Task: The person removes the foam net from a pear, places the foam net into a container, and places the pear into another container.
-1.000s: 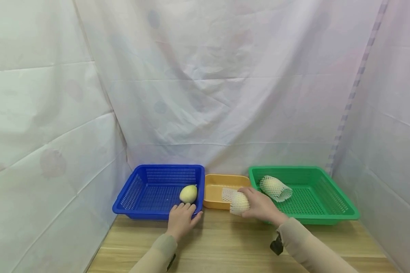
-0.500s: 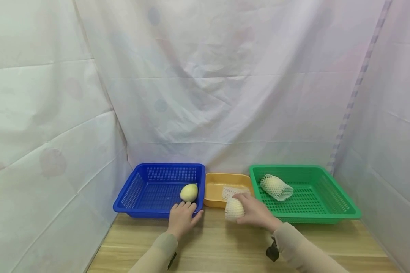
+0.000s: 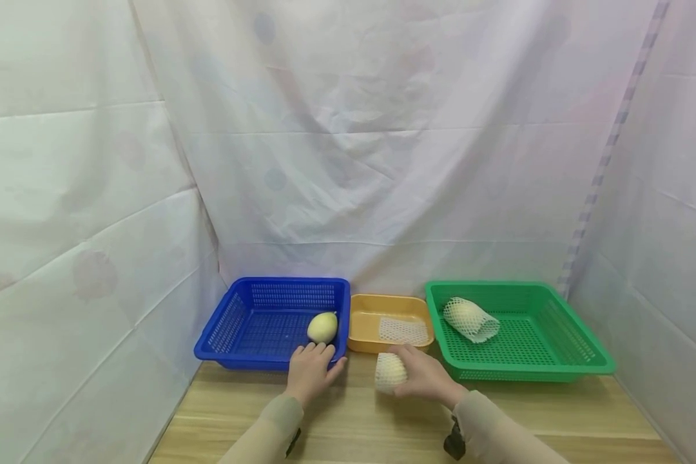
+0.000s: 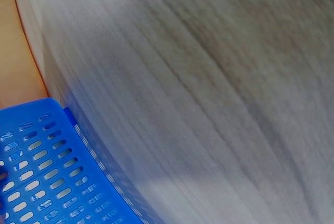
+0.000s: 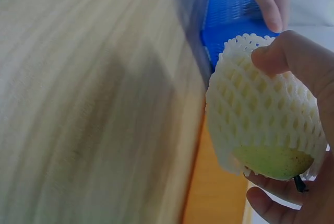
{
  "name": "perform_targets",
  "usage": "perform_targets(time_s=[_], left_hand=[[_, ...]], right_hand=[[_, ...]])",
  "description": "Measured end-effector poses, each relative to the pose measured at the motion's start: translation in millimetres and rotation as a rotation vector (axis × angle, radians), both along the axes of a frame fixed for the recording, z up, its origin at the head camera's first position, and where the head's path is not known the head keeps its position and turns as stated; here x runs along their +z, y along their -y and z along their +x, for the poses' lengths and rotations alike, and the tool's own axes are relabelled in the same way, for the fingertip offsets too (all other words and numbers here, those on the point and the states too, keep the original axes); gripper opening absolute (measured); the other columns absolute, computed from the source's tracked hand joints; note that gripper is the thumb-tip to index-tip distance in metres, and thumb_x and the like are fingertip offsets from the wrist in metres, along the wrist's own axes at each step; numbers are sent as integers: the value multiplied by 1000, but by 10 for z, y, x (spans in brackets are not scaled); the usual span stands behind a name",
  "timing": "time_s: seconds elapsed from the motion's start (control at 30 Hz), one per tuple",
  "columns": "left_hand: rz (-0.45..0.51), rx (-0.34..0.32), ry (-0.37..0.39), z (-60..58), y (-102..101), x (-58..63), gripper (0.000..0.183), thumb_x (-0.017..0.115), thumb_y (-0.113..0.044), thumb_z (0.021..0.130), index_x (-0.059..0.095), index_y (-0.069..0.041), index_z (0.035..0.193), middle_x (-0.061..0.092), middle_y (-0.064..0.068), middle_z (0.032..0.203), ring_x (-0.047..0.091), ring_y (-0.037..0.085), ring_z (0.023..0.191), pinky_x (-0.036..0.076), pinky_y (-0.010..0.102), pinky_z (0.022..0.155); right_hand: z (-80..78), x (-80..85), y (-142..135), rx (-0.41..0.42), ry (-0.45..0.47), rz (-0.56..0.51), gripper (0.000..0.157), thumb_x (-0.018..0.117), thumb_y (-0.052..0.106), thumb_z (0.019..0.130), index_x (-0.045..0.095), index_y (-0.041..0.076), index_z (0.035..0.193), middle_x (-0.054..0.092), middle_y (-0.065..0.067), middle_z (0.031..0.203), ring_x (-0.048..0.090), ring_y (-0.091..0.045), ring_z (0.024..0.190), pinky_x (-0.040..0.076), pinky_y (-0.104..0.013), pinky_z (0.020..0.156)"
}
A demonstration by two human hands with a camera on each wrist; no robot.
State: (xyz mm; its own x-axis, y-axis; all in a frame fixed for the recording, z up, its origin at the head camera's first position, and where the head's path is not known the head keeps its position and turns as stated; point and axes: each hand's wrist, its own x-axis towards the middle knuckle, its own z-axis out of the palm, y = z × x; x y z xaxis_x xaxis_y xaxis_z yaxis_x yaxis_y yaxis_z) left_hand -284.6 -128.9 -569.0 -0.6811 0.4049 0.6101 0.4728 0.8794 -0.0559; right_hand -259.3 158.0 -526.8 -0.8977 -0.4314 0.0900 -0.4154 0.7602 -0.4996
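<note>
My right hand (image 3: 426, 375) grips a pear (image 5: 276, 162) in a white foam net sleeve (image 3: 390, 372), over the table in front of the yellow tray (image 3: 361, 348). In the right wrist view the thumb lies across the net, and the pear's green end with its dark stem shows at the opening. My left hand (image 3: 310, 372) rests on the front rim of the blue basket (image 3: 214, 355), fingers over the edge. Just beyond those fingers a bare pear (image 3: 323, 327) lies inside that basket. A loose foam net (image 3: 403, 331) lies in the yellow tray.
To the right stands a green basket (image 3: 580, 369) with another netted pear (image 3: 470, 319) at its left side. The yellow tray sits between the two baskets. White cloth (image 3: 348, 161) hangs behind and at both sides of the wooden table (image 3: 348, 425).
My right hand has carried the netted pear toward me and slightly left, away from the yellow tray, where the loose net is now fully visible. The left hand stays at the blue basket's rim.
</note>
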Motion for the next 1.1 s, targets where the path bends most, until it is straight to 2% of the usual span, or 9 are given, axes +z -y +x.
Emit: perform_targets(time_s=[0.13,0.33,0.63,0.93,1.1], left_hand=[[-3,8,11,4,-5,13,37,58,-53,90,50,-21,73,42,-7,66,45,16,62,37,32,59],[-1,11,-10,-5,-10,9,37,60,-54,89,50,-22,72,41,-7,65,45,15,61,37,32,58],[0,13,-27,-12,-7,-9,37,59,-53,89,52,-21,73,45,-6,66,47,17,62,39,33,58],[12,15,-19,34,-1,-16,36,60,-52,88,51,-21,72,43,-7,65,46,16,61,39,33,58],[20,5,-43,0,-16,-19,36,59,-52,89,52,-21,73,44,-6,66,46,16,62,37,33,58]], right_hand=[[1,-131,26,13,14,-11,77,81,30,61,52,16,130,56,-1,120,56,-16,92,48,-38,70],[31,-272,70,26,61,-37,79,82,32,61,52,16,132,55,1,115,55,-17,96,49,-41,73],[48,-365,78,23,107,-57,81,82,32,60,51,16,133,55,-1,117,56,-19,99,49,-46,77],[84,-491,47,18,102,-63,80,82,33,60,52,15,132,56,-2,118,55,-22,101,47,-49,81],[87,-496,30,12,88,-76,82,81,33,62,51,14,135,56,-2,118,55,-21,100,48,-48,80]])
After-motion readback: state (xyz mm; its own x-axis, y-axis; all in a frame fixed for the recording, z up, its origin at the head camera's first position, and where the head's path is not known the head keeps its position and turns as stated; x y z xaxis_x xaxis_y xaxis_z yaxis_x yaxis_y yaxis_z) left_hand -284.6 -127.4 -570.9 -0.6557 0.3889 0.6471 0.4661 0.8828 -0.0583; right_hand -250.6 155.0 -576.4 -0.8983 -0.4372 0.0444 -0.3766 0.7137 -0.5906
